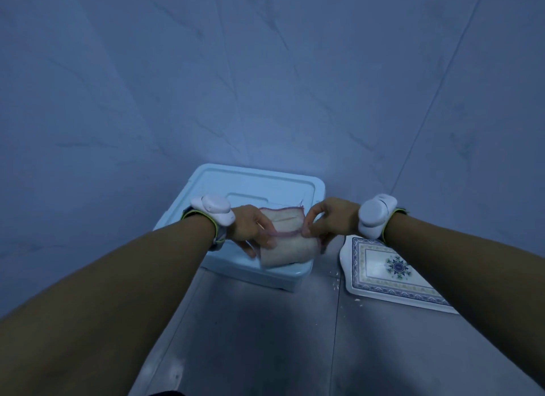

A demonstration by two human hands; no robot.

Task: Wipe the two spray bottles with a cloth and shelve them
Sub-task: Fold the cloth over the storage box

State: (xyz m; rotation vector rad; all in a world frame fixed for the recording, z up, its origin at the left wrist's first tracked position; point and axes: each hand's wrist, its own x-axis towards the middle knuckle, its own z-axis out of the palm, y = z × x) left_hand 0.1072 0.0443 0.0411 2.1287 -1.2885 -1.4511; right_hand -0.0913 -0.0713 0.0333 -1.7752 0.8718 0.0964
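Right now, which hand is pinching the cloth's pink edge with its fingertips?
The right hand pinches the cloth's pink edge between fingertips. The left hand instead grips the cloth's side with fingers wrapped over it, above the pale blue lidded box.

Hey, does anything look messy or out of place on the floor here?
Yes. Small white crumbs are scattered on the grey floor beside the patterned rectangular tray, which lies directly on the floor. The two spray bottles are not in view; both hands hold the pink-edged cloth over the pale blue lidded box.

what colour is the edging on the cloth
Pinkish-purple stitching around an off-white cloth, seen in the head view.
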